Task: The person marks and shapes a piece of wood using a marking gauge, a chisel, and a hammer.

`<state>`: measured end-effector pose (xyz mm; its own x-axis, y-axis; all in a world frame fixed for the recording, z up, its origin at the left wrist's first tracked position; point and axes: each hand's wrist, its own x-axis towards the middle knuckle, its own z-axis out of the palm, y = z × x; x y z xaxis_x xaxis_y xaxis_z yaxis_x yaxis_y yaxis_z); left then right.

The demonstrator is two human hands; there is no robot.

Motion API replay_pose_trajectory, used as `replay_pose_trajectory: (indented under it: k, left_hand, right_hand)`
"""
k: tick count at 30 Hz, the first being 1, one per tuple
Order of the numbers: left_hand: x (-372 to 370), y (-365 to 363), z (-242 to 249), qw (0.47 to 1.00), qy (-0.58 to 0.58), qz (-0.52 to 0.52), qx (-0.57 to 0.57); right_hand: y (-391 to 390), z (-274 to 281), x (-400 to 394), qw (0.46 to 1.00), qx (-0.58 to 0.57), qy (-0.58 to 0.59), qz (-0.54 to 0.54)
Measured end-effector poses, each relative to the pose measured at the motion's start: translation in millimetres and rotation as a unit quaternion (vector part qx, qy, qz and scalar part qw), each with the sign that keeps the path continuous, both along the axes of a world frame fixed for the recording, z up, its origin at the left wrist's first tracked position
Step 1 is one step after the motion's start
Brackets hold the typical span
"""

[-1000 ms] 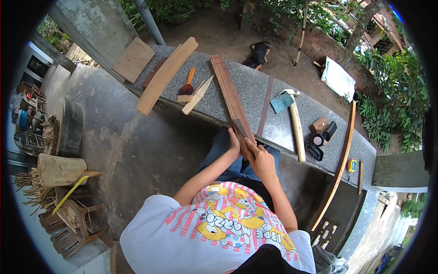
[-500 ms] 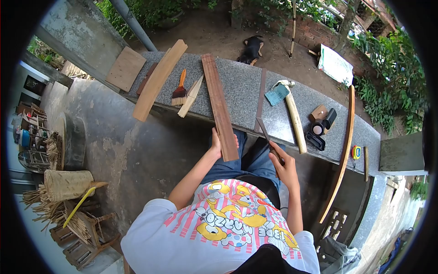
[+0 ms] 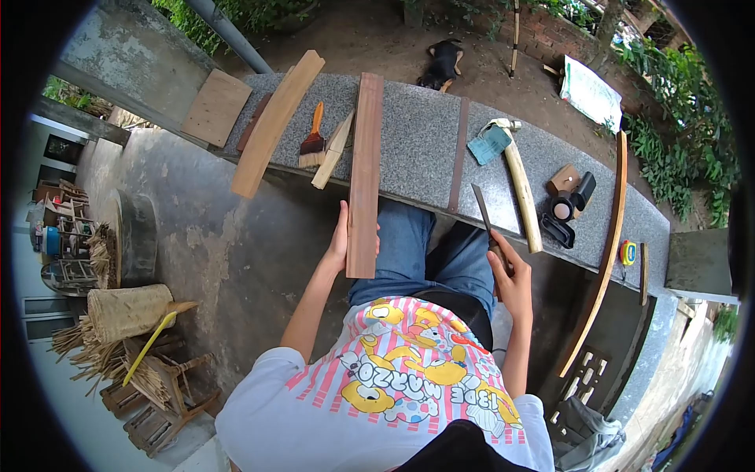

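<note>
My left hand [image 3: 340, 240] grips the near end of a long reddish-brown wooden board [image 3: 365, 173], thumb on its left edge and fingertips showing at its right. The board's far part lies over the grey stone ledge [image 3: 421, 134]. In my right hand [image 3: 511, 267] is a knife [image 3: 482, 208], held by its dark handle, its blade pointing forward at the ledge's near edge. Left of the board lie a pale pointed wood piece [image 3: 333, 151] and a brush [image 3: 313, 138] with an orange handle.
Farther left are a curved plank [image 3: 275, 130] and a square board [image 3: 216, 108]. To the right lie a hammer [image 3: 522, 189], a blue-green sheet [image 3: 489, 145], black-and-brown objects [image 3: 568, 200], a long curved strip [image 3: 609, 244] and a tape measure [image 3: 627, 252]. A dog [image 3: 445, 63] lies beyond.
The board in my left hand has turned to point more straight ahead. My right hand has swung the knife blade a little to the right. The whole view has shifted slightly.
</note>
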<state>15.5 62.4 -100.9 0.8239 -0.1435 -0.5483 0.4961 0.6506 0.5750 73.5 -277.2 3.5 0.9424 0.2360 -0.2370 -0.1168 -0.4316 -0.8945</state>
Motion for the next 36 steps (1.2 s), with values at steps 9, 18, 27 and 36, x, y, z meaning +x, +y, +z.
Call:
replay_pose_trajectory:
  k: [9,18,27,36]
  left_hand:
    - [16,-41,2,0.835,0.038,0.012,0.549]
    - [34,-55,35,0.765,0.059,-0.033,0.640]
    - [31,-56,13,0.784,0.048,-0.042,0.618]
    - [26,-34,-40,0.999,-0.031,0.022,-0.025]
  right_hand:
    - [28,0,7,0.995,0.000,-0.040,0.096]
    - [21,-5,5,0.997,0.017,-0.010,0.071]
    - [12,3,0,0.998,0.021,0.032,0.057]
    - [10,-2,0,0.996,0.048,0.072,0.024]
